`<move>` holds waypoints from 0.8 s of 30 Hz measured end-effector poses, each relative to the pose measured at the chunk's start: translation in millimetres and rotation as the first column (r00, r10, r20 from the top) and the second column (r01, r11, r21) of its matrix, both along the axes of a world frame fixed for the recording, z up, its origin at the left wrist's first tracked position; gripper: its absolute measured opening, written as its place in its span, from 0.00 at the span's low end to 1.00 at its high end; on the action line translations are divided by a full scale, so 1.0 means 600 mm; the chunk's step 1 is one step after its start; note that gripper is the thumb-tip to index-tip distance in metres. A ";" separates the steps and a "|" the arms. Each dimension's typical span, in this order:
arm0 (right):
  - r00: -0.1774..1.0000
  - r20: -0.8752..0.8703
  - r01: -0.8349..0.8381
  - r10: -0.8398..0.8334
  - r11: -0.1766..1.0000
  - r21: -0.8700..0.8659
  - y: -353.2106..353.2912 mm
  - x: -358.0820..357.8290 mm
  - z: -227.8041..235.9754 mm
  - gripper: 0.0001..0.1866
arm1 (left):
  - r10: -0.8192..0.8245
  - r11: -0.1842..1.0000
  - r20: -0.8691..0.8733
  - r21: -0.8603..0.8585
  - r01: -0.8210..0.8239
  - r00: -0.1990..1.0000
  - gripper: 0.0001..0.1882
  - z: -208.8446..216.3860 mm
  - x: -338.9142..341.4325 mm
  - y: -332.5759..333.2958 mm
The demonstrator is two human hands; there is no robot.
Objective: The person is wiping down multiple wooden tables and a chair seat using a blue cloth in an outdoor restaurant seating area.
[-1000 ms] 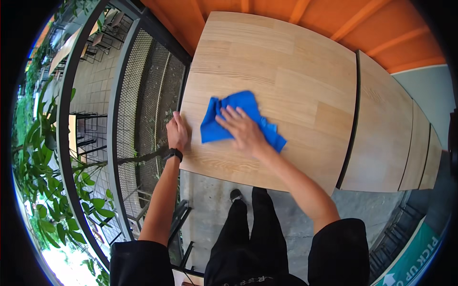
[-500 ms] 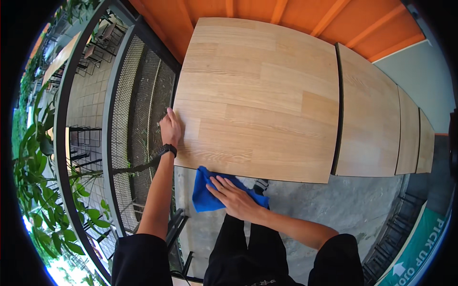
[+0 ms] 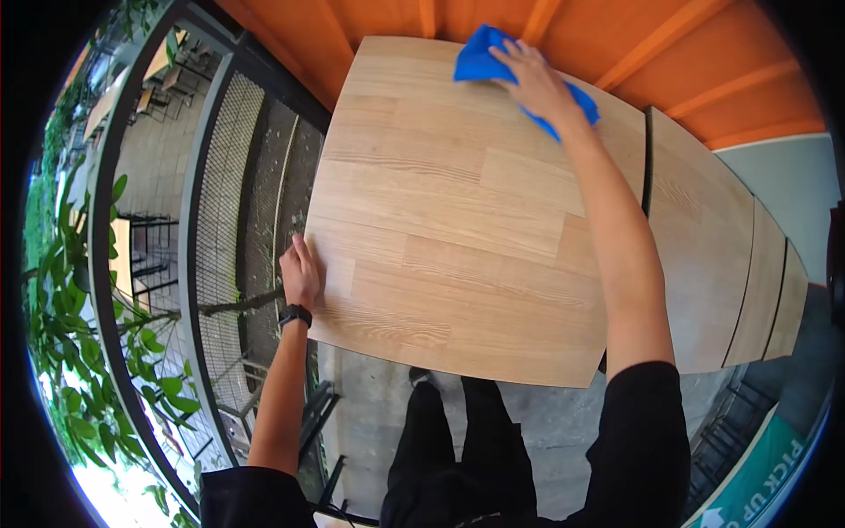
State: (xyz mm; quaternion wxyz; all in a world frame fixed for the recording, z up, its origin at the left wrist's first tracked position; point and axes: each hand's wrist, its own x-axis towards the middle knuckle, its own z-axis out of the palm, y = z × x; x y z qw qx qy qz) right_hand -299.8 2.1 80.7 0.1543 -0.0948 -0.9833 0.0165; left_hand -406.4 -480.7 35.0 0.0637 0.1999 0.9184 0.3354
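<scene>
- The right hand [image 3: 539,84] lies palm down over a blue cloth [image 3: 482,60], its fingers stretched out and slightly apart, flat on the fabric rather than closed around it.
- The cloth is at the far edge of the wooden table [image 3: 440,202], right of that edge's middle; it shows on both sides of the hand, and its upper corner overlaps the orange wall [image 3: 598,44] in view. Whether it touches the wall I cannot tell.
- The left hand [image 3: 301,275] is at the table's left edge, near the front corner, fingers partly bent; how firmly it grips, or whether it reaches underneath, I cannot tell.
- A black band [image 3: 296,314] circles the left wrist.
- The right arm reaches across the table's right part, while the left arm runs up beside the front left corner.
- A second wooden table [image 3: 695,255] stands just to the right, with a dark narrow gap between the two.
- Left of the table are a metal mesh panel [image 3: 224,176] in a grey frame and green leaves [image 3: 92,352].
- Below the front edge, the person's dark-clad legs [image 3: 422,431] stand on a grey floor [image 3: 559,440].
</scene>
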 end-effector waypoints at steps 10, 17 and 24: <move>0.987 -0.158 0.012 -0.034 0.991 -0.136 0.026 -0.005 -0.114 0.28 | 0.028 0.999 0.052 -0.019 -0.027 0.998 0.34 0.014 -0.013 -0.017; 0.985 -0.168 -0.068 0.028 0.970 -0.235 -0.111 0.059 -0.107 0.28 | 0.015 0.999 0.017 -0.046 -0.014 1.000 0.36 -0.001 -0.017 -0.030; 0.987 -0.156 -0.089 0.038 0.937 -0.337 -0.263 0.150 -0.084 0.34 | -0.014 0.999 0.019 -0.032 0.014 1.000 0.37 -0.010 -0.021 -0.024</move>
